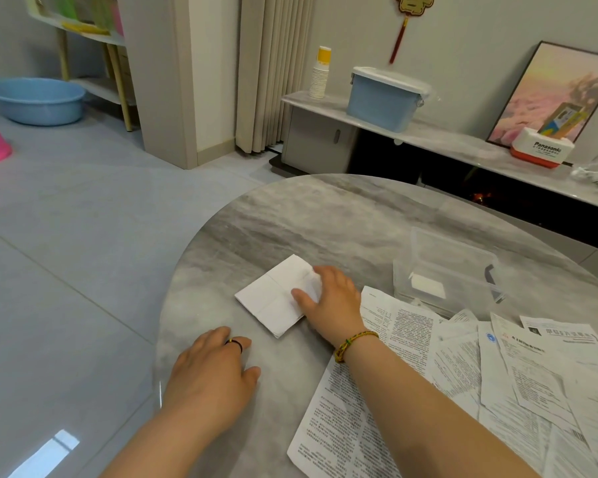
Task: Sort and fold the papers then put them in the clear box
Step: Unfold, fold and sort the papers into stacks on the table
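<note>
Grip of right hand point(332, 298) on folded paper point(273, 300), seemingly pinched; left hand point(211, 370) flat.

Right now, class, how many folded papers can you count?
2. One folded paper lies on the table, held by the right hand; the other sits inside the clear box. Others may be hidden under the unfolded sheets.

Left hand point(214, 370) flat; right hand point(332, 298) (wrist braceleted) pinching paper point(273, 300).

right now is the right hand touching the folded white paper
Touching: the head view shows the right hand gripping the folded white paper at its edge.
</note>
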### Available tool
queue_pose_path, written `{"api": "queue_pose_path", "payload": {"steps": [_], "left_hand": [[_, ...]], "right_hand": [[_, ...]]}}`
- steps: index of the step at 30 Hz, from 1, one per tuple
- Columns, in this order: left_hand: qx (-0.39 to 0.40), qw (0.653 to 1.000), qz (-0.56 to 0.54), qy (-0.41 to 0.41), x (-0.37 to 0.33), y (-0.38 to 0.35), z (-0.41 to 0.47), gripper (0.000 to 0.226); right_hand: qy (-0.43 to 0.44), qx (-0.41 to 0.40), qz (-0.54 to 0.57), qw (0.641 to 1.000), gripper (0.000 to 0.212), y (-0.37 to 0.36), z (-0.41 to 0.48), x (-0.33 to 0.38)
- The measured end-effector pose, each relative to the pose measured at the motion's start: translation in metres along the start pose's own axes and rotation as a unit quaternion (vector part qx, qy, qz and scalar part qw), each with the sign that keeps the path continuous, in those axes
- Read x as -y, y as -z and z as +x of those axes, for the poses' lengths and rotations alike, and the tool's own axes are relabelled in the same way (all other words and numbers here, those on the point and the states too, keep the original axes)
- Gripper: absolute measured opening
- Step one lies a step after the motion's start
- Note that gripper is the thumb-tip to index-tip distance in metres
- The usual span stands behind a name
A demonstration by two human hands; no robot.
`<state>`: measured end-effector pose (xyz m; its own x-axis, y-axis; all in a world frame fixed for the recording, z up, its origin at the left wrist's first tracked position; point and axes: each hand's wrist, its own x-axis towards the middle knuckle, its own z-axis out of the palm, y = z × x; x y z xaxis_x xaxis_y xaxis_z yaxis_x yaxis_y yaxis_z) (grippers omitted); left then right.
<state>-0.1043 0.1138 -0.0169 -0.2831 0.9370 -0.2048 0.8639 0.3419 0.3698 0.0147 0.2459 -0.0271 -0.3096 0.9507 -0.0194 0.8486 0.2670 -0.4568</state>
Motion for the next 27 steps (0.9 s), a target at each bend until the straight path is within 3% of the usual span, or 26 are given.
{"api": "queue_pose_path", "payload": {"steps": [3,8,16,19,23,27], "left_hand": [[0.0,1.0,-0.002,0.001,0.0,0.0,0.001,0.05],[-0.005,1.0,0.005,-0.003,-0.001,0.0,0.001,0.051],[-0.017,1.0,0.014,-0.01,-0.001,0.0,0.0,0.051],[-0.022,1.0,0.016,-0.011,-0.001,0.0,0.0,0.051],[-0.031,0.999,-0.002,-0.008,-0.001,0.001,0.001,0.048],[-0.11,0.987,-0.114,0.015,-0.004,0.006,0.003,0.036]], "right_hand": [[-0.088,-0.009,0.055,0.995,0.071,0.006,0.004,0.0],[-0.123,0.02,0.026,0.992,0.074,0.006,0.002,-0.003],[-0.152,0.045,0.044,0.986,0.034,0.009,0.008,-0.004],[-0.168,0.039,0.075,0.982,0.005,0.011,0.01,-0.004],[-0.176,0.021,0.136,0.975,0.026,0.011,0.013,-0.008],[-0.141,-0.009,0.305,0.942,0.032,0.03,0.01,-0.01]]}}
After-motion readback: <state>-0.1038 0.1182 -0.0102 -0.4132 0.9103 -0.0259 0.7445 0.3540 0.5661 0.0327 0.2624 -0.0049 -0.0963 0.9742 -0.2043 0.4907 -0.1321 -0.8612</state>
